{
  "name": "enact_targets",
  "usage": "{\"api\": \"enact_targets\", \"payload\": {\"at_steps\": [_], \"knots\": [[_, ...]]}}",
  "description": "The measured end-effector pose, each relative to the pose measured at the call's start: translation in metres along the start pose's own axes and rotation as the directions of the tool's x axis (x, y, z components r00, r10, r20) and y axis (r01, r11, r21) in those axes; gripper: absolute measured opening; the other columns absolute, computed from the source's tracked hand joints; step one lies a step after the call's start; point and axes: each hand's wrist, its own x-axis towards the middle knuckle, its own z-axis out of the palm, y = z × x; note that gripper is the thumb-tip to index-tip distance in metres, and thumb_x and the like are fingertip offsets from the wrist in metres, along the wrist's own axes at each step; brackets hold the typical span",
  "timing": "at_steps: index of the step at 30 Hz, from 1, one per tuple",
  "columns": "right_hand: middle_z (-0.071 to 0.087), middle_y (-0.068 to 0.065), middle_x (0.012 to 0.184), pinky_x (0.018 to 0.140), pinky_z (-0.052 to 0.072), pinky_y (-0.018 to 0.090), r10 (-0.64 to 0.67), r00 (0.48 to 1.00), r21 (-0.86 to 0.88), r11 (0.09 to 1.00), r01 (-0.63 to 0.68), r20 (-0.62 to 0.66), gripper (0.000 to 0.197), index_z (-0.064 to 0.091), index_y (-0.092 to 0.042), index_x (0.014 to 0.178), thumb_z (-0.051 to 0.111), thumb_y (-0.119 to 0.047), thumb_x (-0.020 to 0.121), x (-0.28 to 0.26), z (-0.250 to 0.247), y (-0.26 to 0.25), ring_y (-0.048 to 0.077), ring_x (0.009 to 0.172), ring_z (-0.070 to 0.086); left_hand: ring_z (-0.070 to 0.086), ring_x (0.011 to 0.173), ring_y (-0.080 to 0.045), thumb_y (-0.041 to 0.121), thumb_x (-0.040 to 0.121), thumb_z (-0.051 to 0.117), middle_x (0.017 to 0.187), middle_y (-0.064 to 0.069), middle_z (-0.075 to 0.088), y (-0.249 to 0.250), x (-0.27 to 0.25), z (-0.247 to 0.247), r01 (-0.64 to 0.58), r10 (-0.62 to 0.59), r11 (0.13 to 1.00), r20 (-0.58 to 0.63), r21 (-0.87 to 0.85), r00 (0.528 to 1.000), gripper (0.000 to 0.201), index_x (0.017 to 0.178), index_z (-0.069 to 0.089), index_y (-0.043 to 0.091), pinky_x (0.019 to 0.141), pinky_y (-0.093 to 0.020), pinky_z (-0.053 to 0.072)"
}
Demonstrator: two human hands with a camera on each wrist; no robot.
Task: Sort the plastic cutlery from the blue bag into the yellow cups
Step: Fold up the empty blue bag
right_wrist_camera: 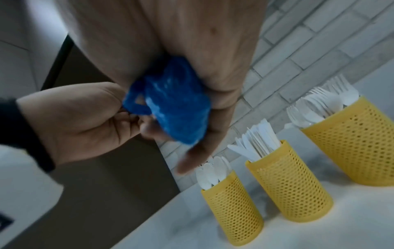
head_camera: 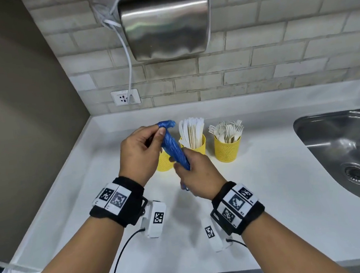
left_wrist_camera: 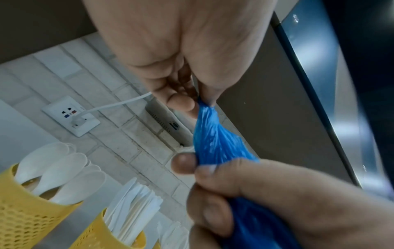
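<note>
Both hands held the blue bag (head_camera: 174,148), twisted into a rope, above the worktop (head_camera: 268,171): left hand (head_camera: 139,151) pinched its top, right hand (head_camera: 198,175) gripped its lower end. Three yellow cups (right_wrist_camera: 293,187) of cutlery stood toward the back edge.

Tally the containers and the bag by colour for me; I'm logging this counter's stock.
Yellow perforated plastic cups: 3, holding spoons, knives, forks
Blue twisted plastic bag: 1
Total: 4
</note>
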Motion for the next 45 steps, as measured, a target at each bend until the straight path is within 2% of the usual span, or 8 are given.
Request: {"api": "enact_targets", "payload": {"at_steps": [5, 9, 15, 19, 27, 34, 40, 45], "knots": [[0.062, 0.004, 0.081, 0.065, 0.047, 0.037, -0.067, 0.988, -0.296, 0.949, 0.105, 0.136, 0.018, 0.058, -0.008, 0.104, 0.047, -0.021, 0.105, -0.008, -0.012, 0.005, 0.023, 0.069, 0.057, 0.071, 0.081, -0.015, 0.022, 0.101, 0.064, 0.090, -0.001, 0.076, -0.015, -0.002, 0.001, 0.078, -0.077, 0.995, -0.032, 0.061, 0.997, 0.017, 0.105, 0.079, 0.017, 0.080, -0.037, 0.060], [0.049, -0.003, 0.069, 0.054, 0.030, 0.031, -0.145, 0.966, -0.424, 0.877, 0.225, 0.213, 0.017, 0.047, -0.015, 0.090, 0.049, -0.022, 0.105, -0.007, -0.035, -0.001, 0.015, 0.059, 0.044, 0.067, 0.072, -0.007, 0.020, 0.100, 0.064, 0.082, 0.000, 0.075, -0.028, -0.013, -0.001, 0.112, -0.118, 0.980, 0.026, 0.163, 0.993, 0.017, 0.106, 0.080, 0.021, 0.073, -0.019, 0.054], [0.062, -0.004, 0.088, 0.069, 0.039, 0.033, -0.378, 0.923, -0.448, 0.815, 0.367, 0.068, 0.013, 0.064, -0.015, 0.105, 0.056, -0.008, 0.096, 0.021, -0.057, -0.020, 0.017, 0.079, 0.051, 0.066, 0.080, -0.015, 0.016, 0.100, 0.063, 0.088, 0.005, 0.074, -0.032, -0.026, -0.006, 0.021, -0.072, 0.969, 0.204, 0.245, 0.976, 0.017, 0.104, 0.079, 0.020, 0.077, -0.033, 0.053], [0.057, -0.008, 0.080, 0.068, 0.033, 0.025, -0.388, 0.922, -0.413, 0.841, 0.349, -0.011, 0.014, 0.065, -0.012, 0.105, 0.056, -0.005, 0.096, 0.041, -0.058, -0.022, 0.010, 0.073, 0.044, 0.061, 0.086, -0.011, 0.017, 0.103, 0.061, 0.090, 0.010, 0.071, -0.021, -0.032, -0.011, 0.023, -0.047, 0.997, 0.356, 0.071, 0.933, 0.019, 0.104, 0.078, 0.026, 0.076, -0.028, 0.048], [0.063, 0.004, 0.079, 0.070, 0.048, 0.041, -0.187, 0.982, -0.367, 0.911, 0.187, 0.037, 0.011, 0.058, -0.020, 0.102, 0.048, -0.023, 0.100, 0.047, -0.033, -0.006, 0.031, 0.076, 0.057, 0.051, 0.135, -0.023, 0.034, 0.096, 0.063, 0.154, 0.009, 0.043, -0.007, -0.036, -0.012, -0.056, 0.091, 0.992, 0.352, -0.109, 0.932, 0.027, 0.113, 0.075, 0.018, 0.103, -0.035, 0.049], [0.055, 0.006, 0.079, 0.064, 0.035, 0.036, -0.070, 0.979, -0.384, 0.912, 0.141, 0.194, 0.031, 0.046, -0.019, 0.095, 0.032, -0.043, 0.109, 0.017, -0.002, 0.007, 0.029, 0.072, 0.051, 0.069, 0.095, -0.015, 0.007, 0.098, 0.066, 0.107, -0.020, 0.074, 0.002, -0.019, -0.006, 0.111, -0.076, 0.958, 0.137, -0.264, 0.988, 0.011, 0.104, 0.075, 0.008, 0.090, -0.025, 0.053], [0.052, 0.007, 0.088, 0.069, 0.041, 0.041, -0.152, 0.955, -0.427, 0.868, 0.252, 0.256, 0.020, 0.048, -0.010, 0.101, 0.037, -0.024, 0.109, -0.007, -0.007, 0.003, 0.027, 0.076, 0.049, 0.074, 0.089, -0.018, 0.018, 0.099, 0.067, 0.092, -0.001, 0.079, -0.027, -0.015, -0.003, 0.227, -0.228, 0.974, 0.052, 0.017, 0.972, 0.013, 0.103, 0.079, 0.016, 0.087, -0.035, 0.057], [0.049, 0.004, 0.092, 0.071, 0.042, 0.042, -0.365, 0.927, -0.486, 0.796, 0.360, 0.087, 0.022, 0.055, -0.010, 0.096, 0.043, -0.024, 0.107, 0.009, -0.027, -0.011, 0.026, 0.077, 0.050, 0.068, 0.084, -0.014, 0.022, 0.101, 0.061, 0.089, 0.002, 0.074, -0.027, -0.028, 0.000, 0.159, -0.189, 0.966, 0.139, 0.207, 0.972, 0.017, 0.093, 0.075, 0.019, 0.075, -0.026, 0.051]]}}
